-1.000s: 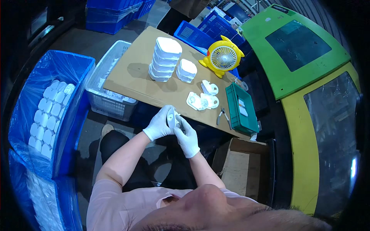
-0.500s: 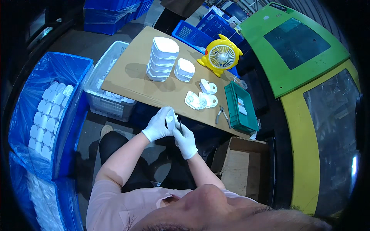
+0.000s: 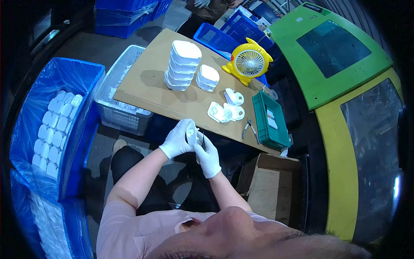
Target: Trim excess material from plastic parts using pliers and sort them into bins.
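White-gloved, my left hand (image 3: 176,140) grips a rounded white plastic part (image 3: 190,133) just off the table's front edge. Close beside it, my right hand (image 3: 208,156), in a white glove too, is closed around a thin dark tool (image 3: 203,139); the fingers cover most of it, so its kind does not show. On the table beyond my hands lie several loose white moulded parts (image 3: 220,112). A tall stack of white rounded-square parts (image 3: 185,64) stands farther back, with a shorter stack (image 3: 207,78) to its right.
Cutting pliers (image 3: 249,129) lie beside a green tray (image 3: 260,123) at the table's (image 3: 151,93) right end. Behind is a yellow fan (image 3: 248,62). Blue lined bins (image 3: 81,116) and a white basket (image 3: 136,123) flank the left; right are a cardboard box (image 3: 248,177) and green-yellow machine (image 3: 319,93). A person (image 3: 209,11) stands behind.
My right hand has shifted slightly, and the dark tool's tip now sits a little apart from the white part. Behind the table, the other person's gloved hand has come into view.
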Motion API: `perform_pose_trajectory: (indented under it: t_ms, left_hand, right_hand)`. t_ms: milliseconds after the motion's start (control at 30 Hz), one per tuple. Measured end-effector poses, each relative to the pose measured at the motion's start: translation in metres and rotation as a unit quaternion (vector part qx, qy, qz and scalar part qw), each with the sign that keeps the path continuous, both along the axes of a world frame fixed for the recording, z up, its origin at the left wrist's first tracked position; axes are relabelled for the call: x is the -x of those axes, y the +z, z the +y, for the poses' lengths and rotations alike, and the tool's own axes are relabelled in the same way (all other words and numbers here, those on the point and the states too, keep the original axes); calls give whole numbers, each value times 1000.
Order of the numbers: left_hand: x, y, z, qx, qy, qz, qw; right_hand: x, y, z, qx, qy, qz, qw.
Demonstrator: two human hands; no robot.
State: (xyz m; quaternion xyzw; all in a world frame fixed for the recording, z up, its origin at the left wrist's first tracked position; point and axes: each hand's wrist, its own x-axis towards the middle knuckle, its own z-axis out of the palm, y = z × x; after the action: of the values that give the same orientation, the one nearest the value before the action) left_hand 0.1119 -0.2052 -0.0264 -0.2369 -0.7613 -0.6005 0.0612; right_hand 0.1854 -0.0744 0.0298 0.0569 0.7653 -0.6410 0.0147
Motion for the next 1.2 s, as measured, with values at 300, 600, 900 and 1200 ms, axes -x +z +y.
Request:
perform_pose_trajectory:
  t_ms: [300,600,900,1200]
  left_hand:
    - [-1,2,2,14,5,-5,1000]
    - [0,-3,3,8,11,19,1000]
    - [0,-1,3,14,9,2,1000]
    - [0,-2,2,20,-2,7,1000]
  right_hand:
    - [2,-10,6,-1,1,4,1000]
    - [2,-10,6,-4,2,4,1000]
    - [2,-8,7,-4,4,0,1000]
    - [-1,-5,5,-16,5,-20,1000]
